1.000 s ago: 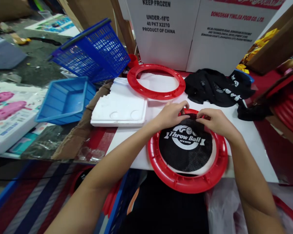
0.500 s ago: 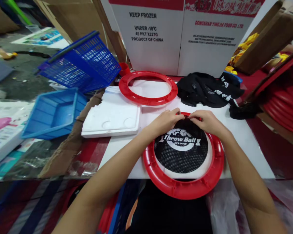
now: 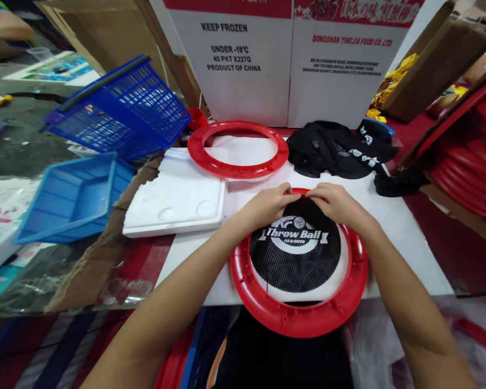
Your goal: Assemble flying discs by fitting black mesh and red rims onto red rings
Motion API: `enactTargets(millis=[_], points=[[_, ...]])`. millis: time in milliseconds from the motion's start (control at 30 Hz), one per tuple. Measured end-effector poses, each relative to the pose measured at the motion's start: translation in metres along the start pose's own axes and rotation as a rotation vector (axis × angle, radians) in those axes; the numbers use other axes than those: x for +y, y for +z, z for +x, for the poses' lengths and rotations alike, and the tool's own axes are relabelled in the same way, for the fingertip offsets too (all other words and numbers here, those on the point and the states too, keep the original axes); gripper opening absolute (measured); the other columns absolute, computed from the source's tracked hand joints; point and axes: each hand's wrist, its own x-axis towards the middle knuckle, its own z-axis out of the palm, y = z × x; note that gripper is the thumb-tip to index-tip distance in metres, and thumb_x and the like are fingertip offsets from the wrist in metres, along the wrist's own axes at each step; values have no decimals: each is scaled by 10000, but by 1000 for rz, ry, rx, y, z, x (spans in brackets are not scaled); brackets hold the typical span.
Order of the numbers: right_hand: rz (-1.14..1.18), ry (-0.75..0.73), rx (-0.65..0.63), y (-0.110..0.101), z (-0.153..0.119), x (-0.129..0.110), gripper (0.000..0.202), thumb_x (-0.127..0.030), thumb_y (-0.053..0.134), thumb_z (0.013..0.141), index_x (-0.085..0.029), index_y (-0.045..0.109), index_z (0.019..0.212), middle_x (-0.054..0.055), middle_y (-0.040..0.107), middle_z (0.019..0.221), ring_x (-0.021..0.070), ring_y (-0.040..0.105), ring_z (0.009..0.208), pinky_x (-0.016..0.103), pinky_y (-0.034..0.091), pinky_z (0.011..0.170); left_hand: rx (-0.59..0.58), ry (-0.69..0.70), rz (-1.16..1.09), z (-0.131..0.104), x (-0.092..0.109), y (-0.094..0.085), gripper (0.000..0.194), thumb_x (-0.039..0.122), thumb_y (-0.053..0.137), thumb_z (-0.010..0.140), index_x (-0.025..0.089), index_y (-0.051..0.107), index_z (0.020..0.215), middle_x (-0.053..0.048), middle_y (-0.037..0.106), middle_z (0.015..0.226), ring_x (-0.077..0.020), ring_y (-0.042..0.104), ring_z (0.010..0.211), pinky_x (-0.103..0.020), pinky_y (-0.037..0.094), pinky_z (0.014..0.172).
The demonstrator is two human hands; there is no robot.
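A red plastic ring [image 3: 303, 321] lies in front of me, its near side over the table's edge. Inside it is a round black mesh [image 3: 295, 270] printed "Throw Ball"; a pale gap shows between mesh and ring along the near and right sides. At the ring's far rim, my left hand [image 3: 269, 205] pinches the mesh's edge with thumb and forefinger. My right hand [image 3: 338, 204] pinches the same edge just beside it, the fingertips almost meeting. What exactly lies between the fingertips is partly hidden.
A second red ring [image 3: 238, 170] rests partly on a white foam slab [image 3: 172, 208]. Black mesh pieces [image 3: 336, 151] are heaped behind. A white carton [image 3: 247, 92] stands at the back, stacked red rings [image 3: 470, 162] right, blue basket [image 3: 121, 108] and blue tray [image 3: 75, 200] left.
The view has shifted, so most things sit slightly further left. Both hands stay at the ring's far rim, with small finger movements. Another person's arm now shows at the upper left.
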Motion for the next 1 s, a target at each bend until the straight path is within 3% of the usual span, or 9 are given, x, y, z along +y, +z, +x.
enactTargets(millis=[167,467,800,1000], points=[[-25,7,0,2,-1,3,349,-168,520,1043,-229,821,1208,100,741,1064,236,701,961,365,545,900,-22,-19,170,0,7,-1,496,101,505,1020,225,654,1477,-137,652,1295,-195,674,818,-328,526,698],[-132,27,-48,6,-6,5,444,-97,517,999,-285,795,1290,78,690,1046,220,659,902,338,528,832,-89,0,287,0,11,-9,497,88,485,1026,211,639,1482,-134,669,1214,-209,677,828,-312,467,632],[14,-22,-27,15,-6,17,429,-129,506,1030,-295,792,1303,67,681,1046,211,661,907,359,542,870,-77,13,89,-5,-10,-20,330,178,560,1041,241,794,1265,-88,711,1149,-188,670,841,-321,474,711],[-80,-19,-36,12,-7,7,454,-115,516,1015,-302,783,1329,72,669,1045,214,647,915,350,539,851,-49,16,18,-5,-15,-19,337,204,558,1050,260,790,1287,-80,704,1091,-196,672,882,-308,476,728]])
